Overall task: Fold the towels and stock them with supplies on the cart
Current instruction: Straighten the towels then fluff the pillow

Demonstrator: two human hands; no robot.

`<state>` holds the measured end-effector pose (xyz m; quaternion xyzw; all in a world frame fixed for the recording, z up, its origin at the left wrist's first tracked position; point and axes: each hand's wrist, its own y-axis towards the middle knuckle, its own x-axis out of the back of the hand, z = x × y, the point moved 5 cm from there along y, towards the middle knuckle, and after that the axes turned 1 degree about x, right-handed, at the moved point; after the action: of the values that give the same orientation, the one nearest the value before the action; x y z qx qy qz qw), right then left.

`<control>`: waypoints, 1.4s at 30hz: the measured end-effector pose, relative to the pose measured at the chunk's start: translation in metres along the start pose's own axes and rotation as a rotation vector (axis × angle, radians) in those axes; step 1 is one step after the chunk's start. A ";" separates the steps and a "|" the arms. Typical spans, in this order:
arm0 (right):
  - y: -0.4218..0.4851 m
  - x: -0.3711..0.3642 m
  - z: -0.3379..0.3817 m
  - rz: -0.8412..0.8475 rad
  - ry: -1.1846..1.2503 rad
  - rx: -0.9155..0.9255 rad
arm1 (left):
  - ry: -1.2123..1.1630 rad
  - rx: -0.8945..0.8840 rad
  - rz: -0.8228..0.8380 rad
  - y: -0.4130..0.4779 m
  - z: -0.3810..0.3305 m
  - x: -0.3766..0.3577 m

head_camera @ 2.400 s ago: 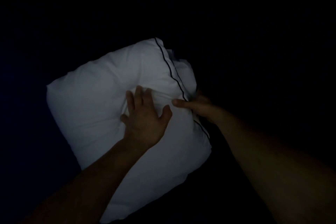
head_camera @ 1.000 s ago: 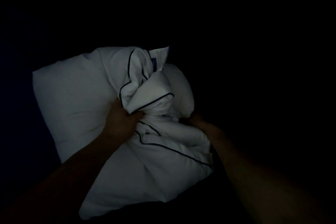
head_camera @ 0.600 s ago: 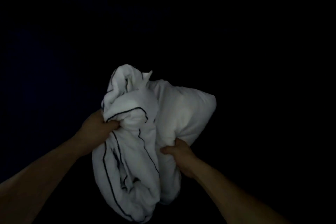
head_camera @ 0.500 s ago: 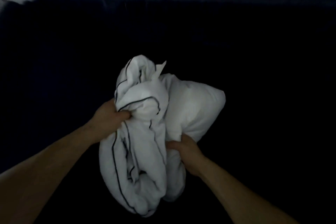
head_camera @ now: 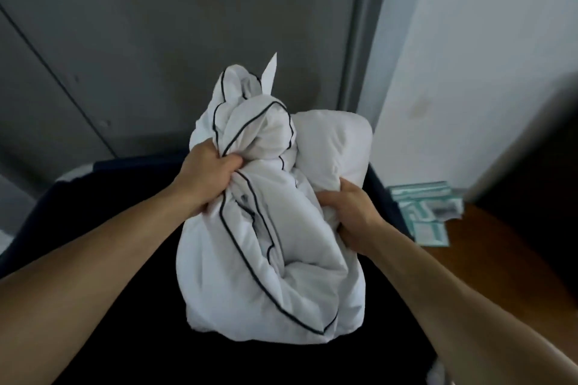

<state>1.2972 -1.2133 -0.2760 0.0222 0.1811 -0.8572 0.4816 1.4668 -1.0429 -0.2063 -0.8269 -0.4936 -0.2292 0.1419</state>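
Can't read a word anywhere right now. Up top, poking out of the bunched pillowcase (head_camera: 281, 275), a small white tag (head_camera: 271, 70), looking plain white from this angle, no lettering to make out. Over on the right, lying on the wooden table (head_camera: 500, 244), a spread of teal-and-white leaflets (head_camera: 425, 206) with blocks of print, all far too blurred to read.

Wooden table (head_camera: 506, 259) with leaflets (head_camera: 422, 206) blocks the right; leftward lies open
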 end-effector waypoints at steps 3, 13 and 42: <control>-0.046 0.026 0.061 -0.078 0.002 0.161 | -0.015 -0.183 -0.014 -0.015 -0.078 -0.005; -0.180 0.173 0.210 -0.332 -0.106 0.485 | -0.290 -0.453 0.054 -0.082 -0.273 -0.095; -0.094 0.581 -0.026 -0.173 -0.197 -0.357 | 0.282 -0.041 0.290 -0.149 -0.214 -0.502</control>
<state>0.9040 -1.6358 -0.3964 -0.1629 0.2834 -0.8476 0.4180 1.0803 -1.4481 -0.2829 -0.8518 -0.3399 -0.3297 0.2240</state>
